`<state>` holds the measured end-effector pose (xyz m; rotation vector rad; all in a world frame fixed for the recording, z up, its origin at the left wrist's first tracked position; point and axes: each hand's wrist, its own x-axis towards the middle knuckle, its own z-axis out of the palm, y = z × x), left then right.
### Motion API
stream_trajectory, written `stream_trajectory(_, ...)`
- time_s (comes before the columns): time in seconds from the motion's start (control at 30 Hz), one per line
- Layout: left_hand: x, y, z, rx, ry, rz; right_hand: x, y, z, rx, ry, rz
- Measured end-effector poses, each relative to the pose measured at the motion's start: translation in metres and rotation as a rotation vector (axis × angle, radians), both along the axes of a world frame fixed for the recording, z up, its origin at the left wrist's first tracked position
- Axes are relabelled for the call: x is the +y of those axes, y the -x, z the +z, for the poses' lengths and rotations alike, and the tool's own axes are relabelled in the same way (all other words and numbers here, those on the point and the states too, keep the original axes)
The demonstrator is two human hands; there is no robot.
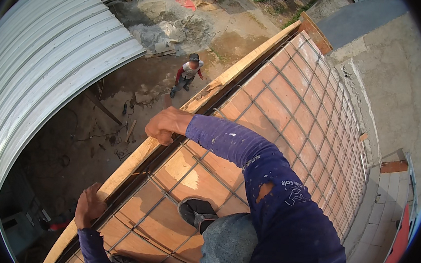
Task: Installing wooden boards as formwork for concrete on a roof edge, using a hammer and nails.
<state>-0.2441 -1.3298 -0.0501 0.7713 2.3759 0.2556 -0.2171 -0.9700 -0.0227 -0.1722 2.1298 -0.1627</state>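
A long, pale wooden board stands along the outer edge of a raised plywood deck. My right hand is closed over the top of this board, its fingers curling down the outer side. Lower down along the same board, my left hand also grips it, with its fingertips partly hidden. Steel reinforcing bars form a grid over the plywood beside the board. My dark shoe rests on the deck among the bars, and my bent knee is close to it.
Beyond the board is a drop to the ground, where a person stands looking up. A corrugated metal roof curves across the left. A concrete wall borders the deck on the right. Rubble lies below.
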Motion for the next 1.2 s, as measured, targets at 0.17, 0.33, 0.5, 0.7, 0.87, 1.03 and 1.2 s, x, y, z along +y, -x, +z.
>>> stream_trajectory(0.17, -0.004, 0.004, 0.010, -0.027, -0.017, 0.007, -0.001, -0.001, 0.011, 0.036, -0.019, -0.035)
stream_trajectory(0.33, -0.012, 0.008, 0.020, -0.029, -0.031, -0.005, -0.002, -0.004, 0.031, 0.054, -0.011, -0.035)
stream_trajectory(0.5, -0.025, 0.009, 0.009, -0.005, -0.091, -0.033, -0.006, -0.004, 0.047, 0.022, -0.026, -0.021)
stream_trajectory(0.7, -0.034, 0.010, -0.001, 0.033, -0.110, -0.062, -0.004, -0.007, 0.048, 0.074, 0.025, 0.025)
stream_trajectory(0.87, -0.039, 0.013, -0.002, -0.050, -0.086, -0.029, -0.008, -0.004, 0.052, 0.055, 0.004, 0.010)
stream_trajectory(1.03, -0.043, 0.010, -0.002, 0.057, -0.120, -0.057, -0.004, -0.007, 0.057, 0.100, 0.052, -0.066)
stream_trajectory(1.2, -0.017, 0.019, 0.022, -0.090, 0.026, -0.016, -0.002, 0.002, 0.051, 0.071, 0.008, -0.041)
